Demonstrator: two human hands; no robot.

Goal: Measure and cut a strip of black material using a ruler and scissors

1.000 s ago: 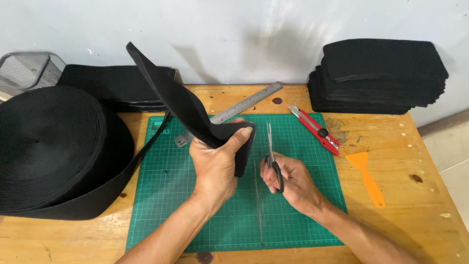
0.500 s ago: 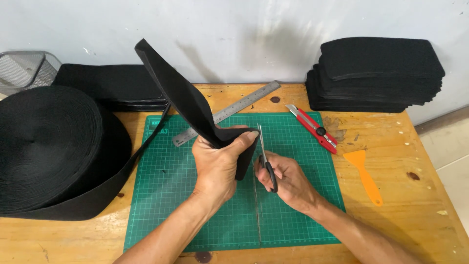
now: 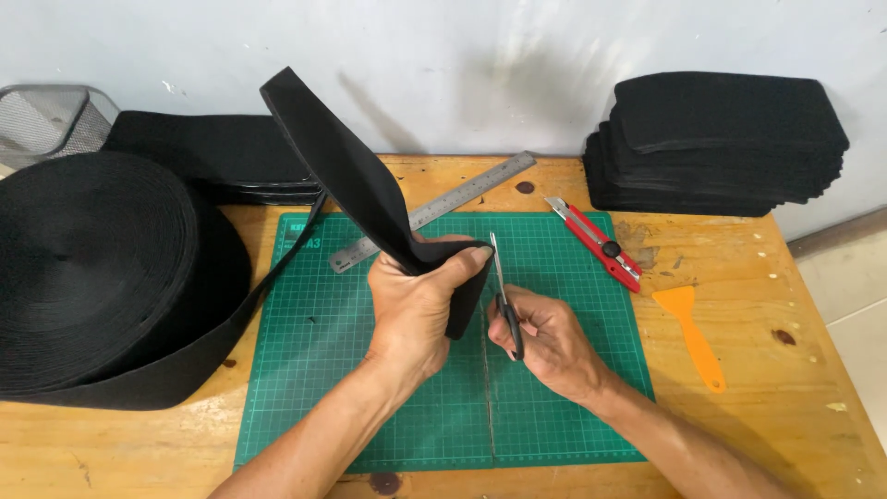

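The left hand [image 3: 411, 310] grasps the folded black strap [image 3: 356, 180] above the green mat [image 3: 554, 407]. The right hand [image 3: 545, 342] grips scissors [image 3: 504, 296] beside the fold; cutting seems in hand, needing blades aligned squarely.

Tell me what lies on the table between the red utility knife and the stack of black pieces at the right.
Head view: nothing lies between the red utility knife and the stack of black pieces; only bare wooden table shows there.

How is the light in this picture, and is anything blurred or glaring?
Head view: soft, even light; the raised black strap throws a faint shadow on the wall; both hands, the left hand and right hand, look sharp; no glare; black cloth shows little detail.
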